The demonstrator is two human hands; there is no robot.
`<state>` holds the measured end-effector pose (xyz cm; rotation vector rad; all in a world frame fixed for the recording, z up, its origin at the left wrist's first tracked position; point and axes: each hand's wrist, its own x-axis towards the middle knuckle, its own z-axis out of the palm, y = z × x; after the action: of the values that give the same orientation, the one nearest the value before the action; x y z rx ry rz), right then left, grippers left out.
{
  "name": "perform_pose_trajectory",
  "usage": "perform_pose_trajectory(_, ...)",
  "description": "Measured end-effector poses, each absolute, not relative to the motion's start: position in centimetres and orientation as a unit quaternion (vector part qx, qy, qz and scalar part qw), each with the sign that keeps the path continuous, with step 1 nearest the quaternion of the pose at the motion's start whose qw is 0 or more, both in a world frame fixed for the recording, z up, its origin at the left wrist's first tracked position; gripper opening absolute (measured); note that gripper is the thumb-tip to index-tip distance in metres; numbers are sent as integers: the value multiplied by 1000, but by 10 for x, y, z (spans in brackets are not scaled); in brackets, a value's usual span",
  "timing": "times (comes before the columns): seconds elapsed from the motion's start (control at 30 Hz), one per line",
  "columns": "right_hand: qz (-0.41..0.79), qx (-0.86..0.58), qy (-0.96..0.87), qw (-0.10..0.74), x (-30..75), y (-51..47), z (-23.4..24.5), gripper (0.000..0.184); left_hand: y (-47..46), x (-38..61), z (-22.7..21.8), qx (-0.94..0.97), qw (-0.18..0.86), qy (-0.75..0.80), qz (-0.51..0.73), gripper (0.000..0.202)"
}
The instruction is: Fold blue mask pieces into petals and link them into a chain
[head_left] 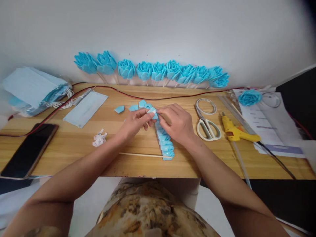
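Both hands meet over the middle of the wooden table. My left hand pinches a small blue petal between thumb and fingers. At the petal's right edge, the fingers of my right hand are closed; whether they grip the petal itself I cannot make out. Below them a strip of overlapping blue petals runs toward the front edge, its far end partly covered by my hands. A thin wooden stick touches the strip's near end. Loose blue petals, such as one cut petal, lie beyond my left hand.
Several blue flowers on sticks lean along the wall. Scissors, a tape roll and a yellow glue gun lie right. Left are a phone, white scraps, a face mask and a mask pack.
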<state>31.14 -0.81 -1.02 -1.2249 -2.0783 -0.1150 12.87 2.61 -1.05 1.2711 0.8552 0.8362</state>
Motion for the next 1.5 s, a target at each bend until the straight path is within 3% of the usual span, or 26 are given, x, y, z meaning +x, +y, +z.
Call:
perform_pose_trajectory(0.57, 10, -478, -791, 382, 303, -12, -13, 13, 27, 132, -14, 589, 568, 436, 374, 15)
perform_pose_trajectory(0.67, 105, -485, -758, 423, 302, -12, -13, 13, 28, 132, -14, 581, 578, 428, 381, 15)
perform_pose_trajectory(0.8, 346, -506, -616, 495, 305, -7, -12, 24, 28, 132, -15, 582, 589, 408, 385, 20)
perform_pose_trajectory(0.97, 496, -473, -535, 495, 309, -2, -12, 35, 27, 133, -18, 588, 585, 396, 393, 24)
perform_pose_trajectory(1.5, 490, -452, -577, 472, 308, -1, -13, 41, 26, 131, -15, 588, 629, 367, 351, 34)
